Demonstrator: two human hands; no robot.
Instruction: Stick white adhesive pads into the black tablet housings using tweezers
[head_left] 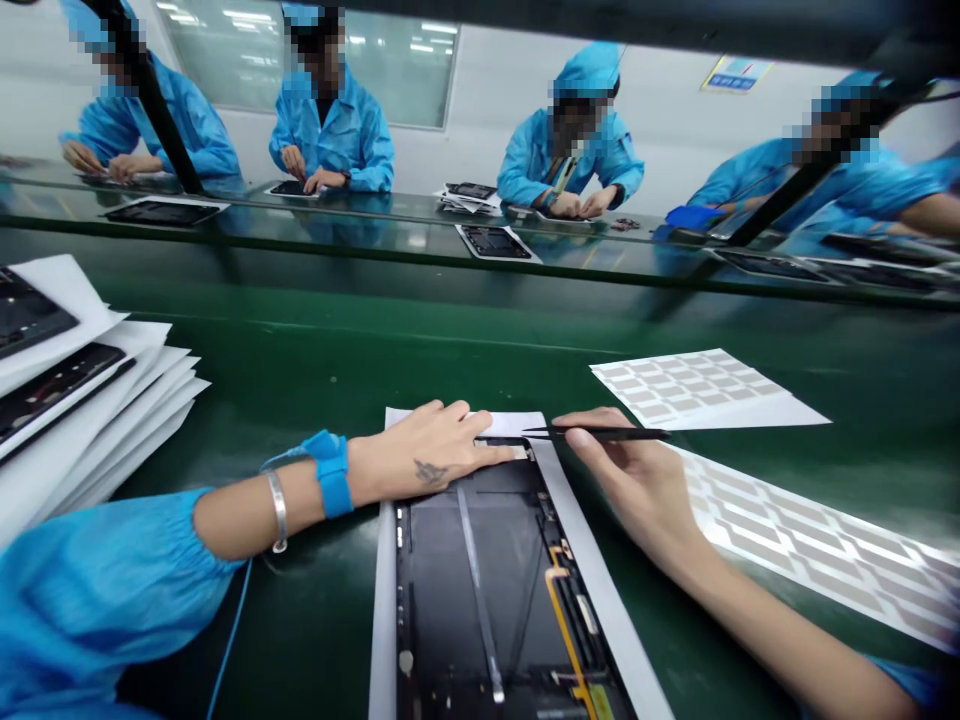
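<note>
Straight ahead — tablet housing (480, 590), far end under left hand (424, 450)

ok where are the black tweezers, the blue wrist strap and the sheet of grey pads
black tweezers (615, 433), head view, middle of the shaft
blue wrist strap (334, 475), head view, wide part of the band
sheet of grey pads (686, 385), head view, middle of the sheet
</note>
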